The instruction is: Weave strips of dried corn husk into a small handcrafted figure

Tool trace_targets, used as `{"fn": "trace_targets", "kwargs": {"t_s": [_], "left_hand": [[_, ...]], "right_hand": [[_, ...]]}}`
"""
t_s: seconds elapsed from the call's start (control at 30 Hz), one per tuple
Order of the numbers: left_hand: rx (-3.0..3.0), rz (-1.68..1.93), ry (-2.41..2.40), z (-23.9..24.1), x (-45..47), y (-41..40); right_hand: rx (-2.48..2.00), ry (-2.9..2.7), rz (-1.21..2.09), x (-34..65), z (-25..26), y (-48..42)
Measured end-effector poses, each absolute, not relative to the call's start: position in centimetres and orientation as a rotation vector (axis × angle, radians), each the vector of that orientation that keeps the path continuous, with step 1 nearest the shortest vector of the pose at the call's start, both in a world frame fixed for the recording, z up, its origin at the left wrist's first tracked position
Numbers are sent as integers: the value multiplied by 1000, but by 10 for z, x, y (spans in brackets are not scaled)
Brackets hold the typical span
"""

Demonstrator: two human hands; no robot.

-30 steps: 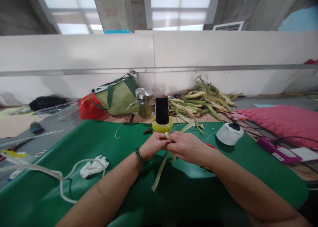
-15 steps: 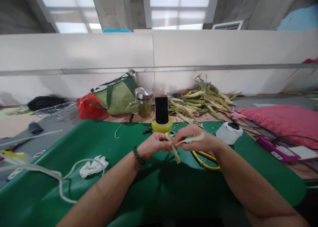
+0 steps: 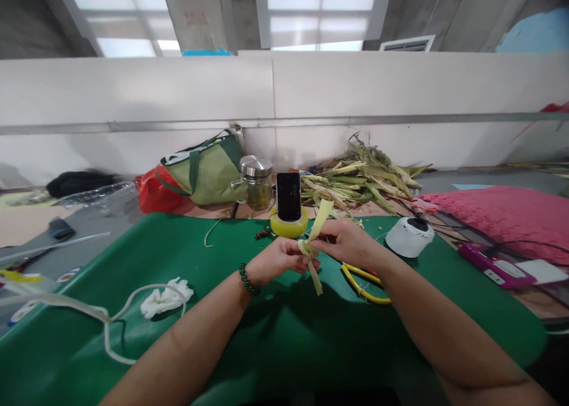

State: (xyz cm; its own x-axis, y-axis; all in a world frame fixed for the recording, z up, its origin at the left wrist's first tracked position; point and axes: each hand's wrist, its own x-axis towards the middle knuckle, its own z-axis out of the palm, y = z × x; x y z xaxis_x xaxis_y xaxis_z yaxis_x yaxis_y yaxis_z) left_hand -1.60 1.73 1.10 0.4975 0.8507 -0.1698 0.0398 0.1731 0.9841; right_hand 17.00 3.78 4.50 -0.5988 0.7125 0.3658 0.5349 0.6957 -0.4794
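Observation:
Both hands meet over the green mat point(image 3: 133, 258), pinching a pale yellow-green leaf strip point(image 3: 320, 215). My left hand point(image 3: 276, 259), with a green bead bracelet at the wrist, is closed on the folded part of the strip. My right hand point(image 3: 351, 242) is closed on the strip's upper end, which stands up past the fingers. A short tail of the strip hangs down below the hands. Yellow-handled scissors point(image 3: 362, 280) lie on the mat just under my right wrist.
Behind the hands a black phone point(image 3: 288, 196) stands in a yellow tape roll point(image 3: 290, 229). A glass jar point(image 3: 257, 183), a green bag point(image 3: 202, 172), a heap of husk leaves point(image 3: 360, 178), a white spool point(image 3: 409, 236), white cord point(image 3: 162, 299) and a pink cushion point(image 3: 502, 213) surround the mat.
The long strip that hung down has been drawn up; my right hand moved right, then lifted the strip's free end so it points upward. The scissors came into view.

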Motion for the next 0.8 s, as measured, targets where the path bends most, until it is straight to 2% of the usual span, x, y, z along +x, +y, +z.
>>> {"fn": "trace_targets", "kwargs": {"t_s": [0.1,0.3,0.43,0.67,0.8], "left_hand": [[1262,703,902,10,-16,17],[1174,776,904,7,-19,23],[1180,843,926,8,-21,24],[1179,858,916,8,-20,24],[1189,819,894,6,-22,24]], "right_hand": [[-950,-2357,432,170,45,37],[-840,-2298,660,171,44,37],[-836,-2241,611,170,44,37],[-729,-2363,963,176,48,37],[-693,-2490,769,179,49,37]]}}
